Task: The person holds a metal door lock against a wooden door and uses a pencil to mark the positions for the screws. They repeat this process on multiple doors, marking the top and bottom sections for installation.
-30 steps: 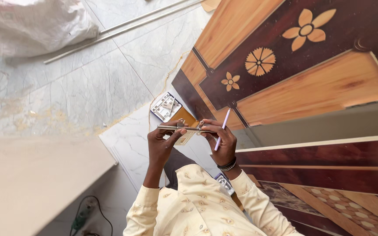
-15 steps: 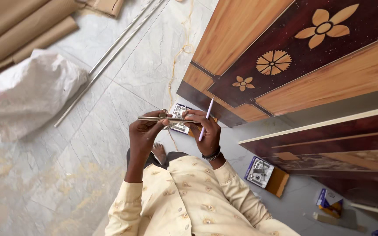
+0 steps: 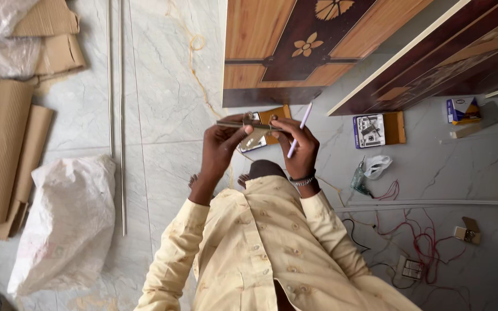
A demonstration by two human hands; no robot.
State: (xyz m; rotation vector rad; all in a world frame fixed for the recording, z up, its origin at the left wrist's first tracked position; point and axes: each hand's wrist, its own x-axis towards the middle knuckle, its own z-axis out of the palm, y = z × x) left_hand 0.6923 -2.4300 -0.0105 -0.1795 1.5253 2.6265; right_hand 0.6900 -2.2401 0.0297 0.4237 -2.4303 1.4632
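My left hand and my right hand are raised together in front of my chest. Between them they hold a thin flat metal strip level, the left hand pinching its left part and the right hand its right end. My right hand also grips a white pen, which sticks up at a slant between its fingers. A dark bracelet sits on my right wrist. Behind the hands, on the marble floor, lies an orange hardware box, partly hidden.
Dark wooden door panels with flower inlay lie at the top. A second hardware box, a blue box, red wires and a switch box are at the right. On the left are two metal rods, a white sack and cardboard rolls.
The view has swung across the floor, bringing the sack, cardboard and wires into sight. My hands stay together on the metal strip, the pen still in my right hand.
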